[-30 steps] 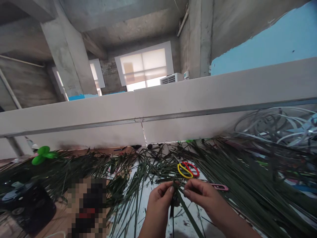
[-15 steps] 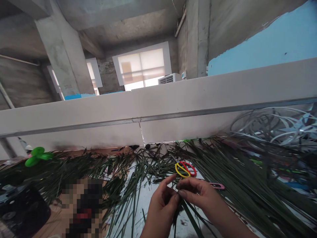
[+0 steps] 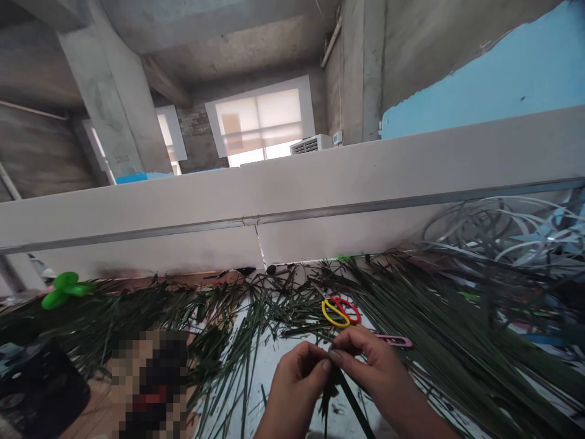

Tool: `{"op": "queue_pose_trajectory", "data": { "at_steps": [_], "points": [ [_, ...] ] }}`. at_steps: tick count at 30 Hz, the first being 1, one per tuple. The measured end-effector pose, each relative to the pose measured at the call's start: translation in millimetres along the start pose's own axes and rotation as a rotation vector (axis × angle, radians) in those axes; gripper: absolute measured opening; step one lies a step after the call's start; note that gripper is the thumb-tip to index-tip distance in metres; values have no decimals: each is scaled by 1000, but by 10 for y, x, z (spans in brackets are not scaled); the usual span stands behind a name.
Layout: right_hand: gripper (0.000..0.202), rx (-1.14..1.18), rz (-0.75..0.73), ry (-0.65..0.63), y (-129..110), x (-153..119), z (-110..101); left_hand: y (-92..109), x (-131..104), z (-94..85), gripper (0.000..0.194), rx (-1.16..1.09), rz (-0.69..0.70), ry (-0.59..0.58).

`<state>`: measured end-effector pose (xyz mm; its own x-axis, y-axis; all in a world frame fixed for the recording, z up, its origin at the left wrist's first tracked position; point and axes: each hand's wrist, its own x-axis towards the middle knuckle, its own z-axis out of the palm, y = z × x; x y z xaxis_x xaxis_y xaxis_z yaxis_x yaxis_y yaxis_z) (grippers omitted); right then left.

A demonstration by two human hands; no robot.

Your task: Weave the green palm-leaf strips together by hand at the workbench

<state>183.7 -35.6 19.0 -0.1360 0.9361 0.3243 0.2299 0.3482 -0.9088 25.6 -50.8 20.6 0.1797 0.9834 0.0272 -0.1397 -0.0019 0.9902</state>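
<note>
Dark green leaf strips [image 3: 350, 399] hang down from between my two hands, low in the middle of the view. My left hand [image 3: 299, 381] pinches them from the left, thumb against curled fingers. Close against it, my right hand [image 3: 372, 363] pinches the same strips from the right, and the fingertips of both hands nearly meet. Just beyond my fingers lie scissors [image 3: 339, 311] with one yellow and one red handle loop. A pink-handled tool [image 3: 397, 341] lies beside my right hand, partly hidden by it.
Long green leaves [image 3: 429, 323] cover the right side; cut leaf pieces [image 3: 256, 329] are strewn over the white surface [image 3: 274, 360]. A green balloon-like object [image 3: 66, 289] and a black box [image 3: 43, 384] are at left. Coiled pale strips [image 3: 503, 228] lie at far right, before a white partition [image 3: 320, 183].
The fingers of my left hand have curled in closer to the thumb. My right hand's fingers have shifted slightly, and more of the pink tool shows.
</note>
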Motion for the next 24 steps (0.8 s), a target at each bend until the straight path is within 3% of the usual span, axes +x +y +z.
{"op": "queue_pose_trajectory", "data": {
  "at_steps": [8, 24],
  "points": [
    [34, 470, 164, -160, 71, 53, 84, 5, 44, -44, 40, -12, 60, 94],
    [38, 473, 187, -255, 46, 55, 56, 5, 11, -10, 42, -178, 12, 141]
  ]
}}
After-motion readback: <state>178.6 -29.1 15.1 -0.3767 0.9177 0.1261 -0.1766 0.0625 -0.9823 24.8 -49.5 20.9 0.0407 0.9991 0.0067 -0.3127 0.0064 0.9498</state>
